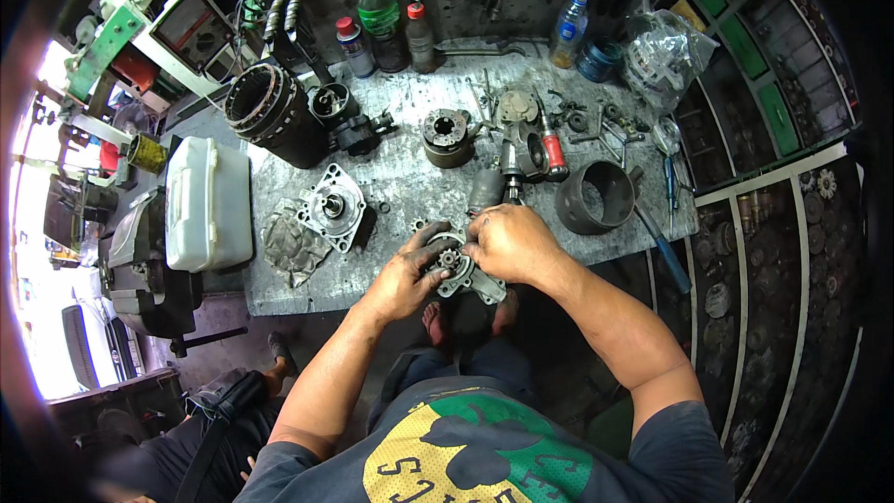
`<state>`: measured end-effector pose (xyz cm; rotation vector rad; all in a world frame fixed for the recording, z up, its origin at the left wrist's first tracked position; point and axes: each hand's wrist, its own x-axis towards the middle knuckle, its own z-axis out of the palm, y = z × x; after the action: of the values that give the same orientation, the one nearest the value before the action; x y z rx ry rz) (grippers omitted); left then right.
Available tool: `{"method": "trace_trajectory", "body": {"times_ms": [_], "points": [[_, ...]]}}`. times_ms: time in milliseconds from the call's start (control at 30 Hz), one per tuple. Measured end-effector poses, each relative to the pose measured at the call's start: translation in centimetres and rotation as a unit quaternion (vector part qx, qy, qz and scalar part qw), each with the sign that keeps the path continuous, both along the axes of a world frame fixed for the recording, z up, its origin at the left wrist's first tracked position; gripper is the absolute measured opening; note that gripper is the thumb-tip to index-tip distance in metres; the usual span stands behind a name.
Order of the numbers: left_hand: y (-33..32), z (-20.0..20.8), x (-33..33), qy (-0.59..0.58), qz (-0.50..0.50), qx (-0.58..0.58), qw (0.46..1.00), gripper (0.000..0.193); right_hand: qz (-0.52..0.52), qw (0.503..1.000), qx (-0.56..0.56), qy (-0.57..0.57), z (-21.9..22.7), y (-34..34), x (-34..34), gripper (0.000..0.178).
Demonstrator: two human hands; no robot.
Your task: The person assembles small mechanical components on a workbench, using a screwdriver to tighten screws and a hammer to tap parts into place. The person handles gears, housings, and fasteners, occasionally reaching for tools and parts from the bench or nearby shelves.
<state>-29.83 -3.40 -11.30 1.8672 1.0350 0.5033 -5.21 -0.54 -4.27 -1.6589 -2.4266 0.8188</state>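
At the bench's front edge, my left hand (408,272) is closed on a cast metal housing (477,285) with a small toothed gear (448,259) in its middle. Its fingers lie across the housing's rim. My right hand (510,240) is curled at the housing's far right side, its fingers pinched together; what they hold, if anything, is hidden. Just beyond it lies a dark cylindrical part (486,191). To the left, a flanged metal end cover (333,206) with a central shaft rests partly on a crumpled dirty rag (291,244).
A white plastic case (210,205) stands at the left, beside a large dark cylindrical housing (272,116). A round metal ring (596,197), a red-handled tool (554,156) and a blue-handled hammer (666,256) lie right. Bottles (380,19) line the back. A person (205,428) sits lower left.
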Motion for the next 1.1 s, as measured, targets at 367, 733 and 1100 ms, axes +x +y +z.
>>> {"method": "trace_trajectory", "body": {"times_ms": [367,733,1100], "points": [[0.2,-0.2,-0.4,-0.022,-0.001,-0.013,1.000,0.055,-0.071,0.992,0.065,0.084,-2.1,-2.9,-0.8,0.028],[0.1,0.0,-0.3,0.008,-0.016,0.013,1.000,0.052,-0.237,0.926,-0.142,0.258,-5.0,-5.5,-1.2,0.035],[1.3,0.2,-0.7,0.018,-0.070,0.014,0.997,0.052,-0.118,0.925,-0.313,0.180,-4.8,0.4,0.8,0.036]]}}
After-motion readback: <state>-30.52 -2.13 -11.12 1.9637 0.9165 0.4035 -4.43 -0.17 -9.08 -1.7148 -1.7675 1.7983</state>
